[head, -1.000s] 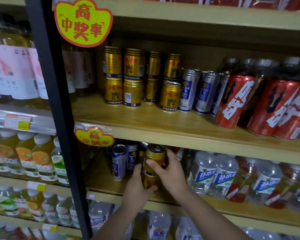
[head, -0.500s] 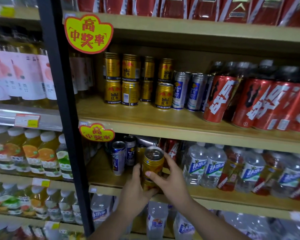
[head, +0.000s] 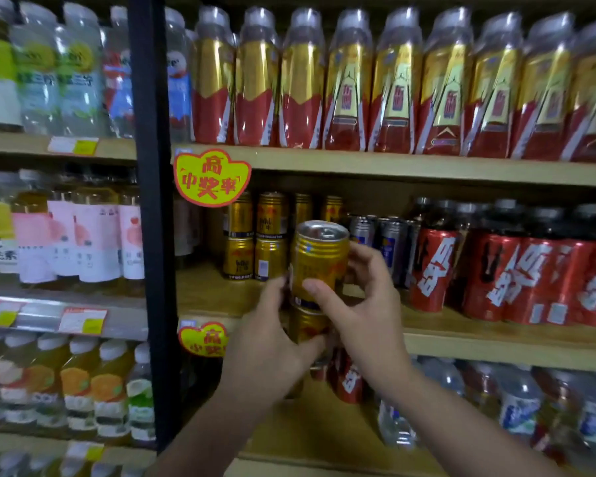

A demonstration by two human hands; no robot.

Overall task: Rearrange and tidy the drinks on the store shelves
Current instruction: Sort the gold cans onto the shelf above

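In front of the middle shelf (head: 427,306) at frame centre, my left hand (head: 272,352) grasps the lower gold can (head: 305,327) and my right hand (head: 365,304) the upper gold can (head: 319,261), stacked, so any tilt could slide the top one off.

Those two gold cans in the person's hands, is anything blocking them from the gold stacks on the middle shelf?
Nothing visible does. The right hand holds the upper gold can, the left hand the lower gold can, in front of the middle shelf. Bare wood lies just right of the stacked gold cans, before the silver cans.
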